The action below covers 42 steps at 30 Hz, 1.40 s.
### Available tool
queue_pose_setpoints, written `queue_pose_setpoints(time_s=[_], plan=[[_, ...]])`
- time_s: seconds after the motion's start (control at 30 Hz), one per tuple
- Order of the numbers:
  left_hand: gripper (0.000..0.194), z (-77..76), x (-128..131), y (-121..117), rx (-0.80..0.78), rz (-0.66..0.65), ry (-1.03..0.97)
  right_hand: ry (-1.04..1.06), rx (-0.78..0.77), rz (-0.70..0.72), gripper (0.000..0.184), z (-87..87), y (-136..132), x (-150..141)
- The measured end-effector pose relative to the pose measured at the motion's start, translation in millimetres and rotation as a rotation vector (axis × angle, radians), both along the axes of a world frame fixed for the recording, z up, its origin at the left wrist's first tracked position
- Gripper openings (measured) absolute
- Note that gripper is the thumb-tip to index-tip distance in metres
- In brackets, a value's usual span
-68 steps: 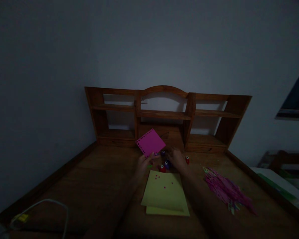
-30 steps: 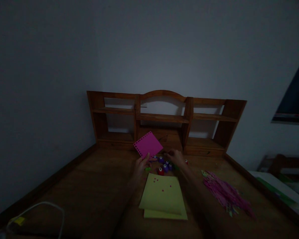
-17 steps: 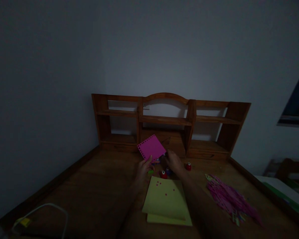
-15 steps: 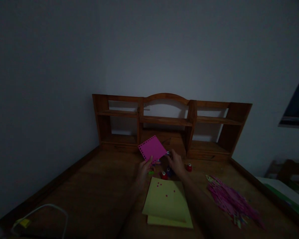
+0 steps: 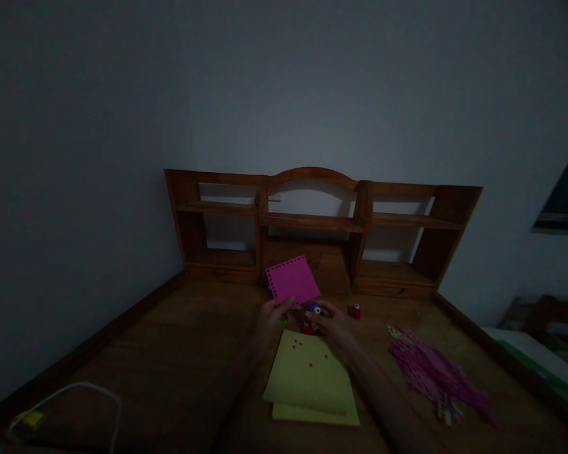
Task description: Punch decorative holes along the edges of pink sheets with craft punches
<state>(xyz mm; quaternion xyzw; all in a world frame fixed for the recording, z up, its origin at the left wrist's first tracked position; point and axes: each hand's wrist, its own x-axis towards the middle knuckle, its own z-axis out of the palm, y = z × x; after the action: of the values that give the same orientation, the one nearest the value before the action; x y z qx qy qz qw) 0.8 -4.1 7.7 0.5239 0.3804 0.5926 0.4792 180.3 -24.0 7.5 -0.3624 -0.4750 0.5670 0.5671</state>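
My left hand (image 5: 272, 316) pinches the lower edge of a square pink sheet of paper (image 5: 293, 281), held tilted above the desk. Small holes run along its left and top edges. In my right hand (image 5: 329, 320) is a small purple craft punch (image 5: 313, 308) with a white round top, close to the sheet's lower right corner. Just below it, a red craft punch (image 5: 307, 327) is partly hidden by my fingers. Yellow paper (image 5: 312, 384) lies between my forearms, with several small pink dots on it. A green bit (image 5: 283, 322) shows beside my left hand.
Another red punch (image 5: 355, 311) stands right of my right hand. A heap of pink and yellow paper strips (image 5: 435, 372) lies farther right. A wooden shelf unit (image 5: 312, 219) borders the desk's back. A white cable (image 5: 89, 384) curves at the front left.
The pink sheet has turned a little clockwise in my left hand. My right hand has come down from the sheet's right corner, its fingers now around the purple punch. The view has shifted slightly.
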Motion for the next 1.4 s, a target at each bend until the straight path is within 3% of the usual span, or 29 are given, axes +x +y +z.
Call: queue_pose_setpoints(time_s=[0.23,0.43,1.03,1.4], plan=[[0.039,1.7,0.5,-3.1,0.121,0.103,0.206,0.121,-0.034,0.167,0.041,-5.7,-9.1,-9.4],[0.041,4.9,4.1,-8.0,0.132,0.138,0.237,0.143,-0.028,0.214,0.039,-6.3,-9.9,-10.3],[0.039,5.6,4.0,-7.8,0.130,0.081,0.166,0.160,-0.042,0.229,0.043,-2.0,-9.4,-6.9],[0.041,6.3,3.4,-8.9,0.117,0.053,0.195,0.141,-0.042,0.195,0.035,-1.6,-10.9,-6.8]])
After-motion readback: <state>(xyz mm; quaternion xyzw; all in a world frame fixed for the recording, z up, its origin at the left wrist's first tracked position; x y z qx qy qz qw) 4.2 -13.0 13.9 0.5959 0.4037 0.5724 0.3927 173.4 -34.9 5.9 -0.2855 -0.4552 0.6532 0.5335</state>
